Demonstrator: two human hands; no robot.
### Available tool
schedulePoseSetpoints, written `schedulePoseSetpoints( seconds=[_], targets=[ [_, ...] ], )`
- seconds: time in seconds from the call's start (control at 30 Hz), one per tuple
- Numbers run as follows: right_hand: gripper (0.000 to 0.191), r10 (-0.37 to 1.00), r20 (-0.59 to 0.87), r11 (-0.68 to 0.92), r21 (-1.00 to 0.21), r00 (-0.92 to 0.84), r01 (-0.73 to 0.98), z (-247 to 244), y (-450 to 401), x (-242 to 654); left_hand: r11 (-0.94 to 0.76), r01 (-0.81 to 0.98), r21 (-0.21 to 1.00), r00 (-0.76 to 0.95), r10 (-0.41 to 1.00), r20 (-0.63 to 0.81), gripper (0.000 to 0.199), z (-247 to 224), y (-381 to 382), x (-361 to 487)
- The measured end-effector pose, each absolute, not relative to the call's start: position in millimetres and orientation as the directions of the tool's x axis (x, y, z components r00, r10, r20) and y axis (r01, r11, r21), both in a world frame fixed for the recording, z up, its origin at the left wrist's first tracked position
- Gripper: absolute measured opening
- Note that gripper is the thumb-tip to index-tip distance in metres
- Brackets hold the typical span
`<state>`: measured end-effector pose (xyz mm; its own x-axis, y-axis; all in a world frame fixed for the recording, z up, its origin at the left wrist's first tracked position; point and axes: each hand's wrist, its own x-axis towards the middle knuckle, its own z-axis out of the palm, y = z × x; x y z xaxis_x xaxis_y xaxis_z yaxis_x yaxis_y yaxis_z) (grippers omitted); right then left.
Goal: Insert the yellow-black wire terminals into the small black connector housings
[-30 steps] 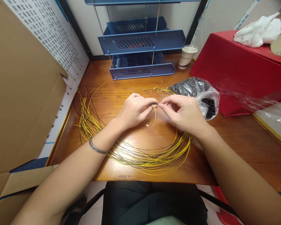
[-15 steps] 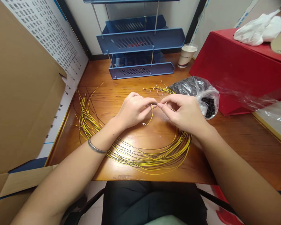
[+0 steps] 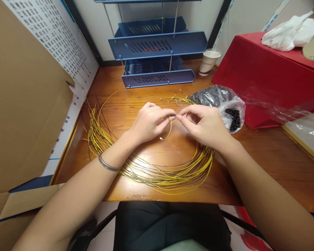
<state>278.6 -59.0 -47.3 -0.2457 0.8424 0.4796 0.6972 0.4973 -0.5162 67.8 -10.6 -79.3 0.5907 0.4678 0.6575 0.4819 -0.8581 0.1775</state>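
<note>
My left hand [image 3: 154, 120] pinches a thin wire with a dark part at the fingertips. From that grip a short yellow wire end [image 3: 170, 129] curves down to a small metal terminal [image 3: 161, 138]. Fingertip to fingertip with it, my right hand [image 3: 202, 123] is closed in a pinch at the same spot; what lies between its fingers is too small to make out. Beneath both forearms a loose bundle of yellow and black wires [image 3: 162, 179] curves across the wooden table. More terminal-tipped wire ends [image 3: 180, 96] fan out behind my right hand.
Beyond my right hand lies a clear plastic bag [image 3: 219, 96] of small black pieces. A blue tiered tray rack [image 3: 158, 78] stands at the back beside a paper cup [image 3: 208, 62]. On the right is a red box [image 3: 267, 83]; cardboard [image 3: 23, 97] rises on the left.
</note>
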Motion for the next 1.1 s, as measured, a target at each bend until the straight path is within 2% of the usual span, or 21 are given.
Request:
schedulePoseSetpoints(
  seconds=[1.1],
  targets=[
    [0.009,0.845,0.476,0.496,-0.526,-0.245,0.690,-45.8,-59.5,280.1,-0.857,0.483,0.179,0.581,0.467,0.666,0.023,-79.9,-10.9,69.4]
  ],
)
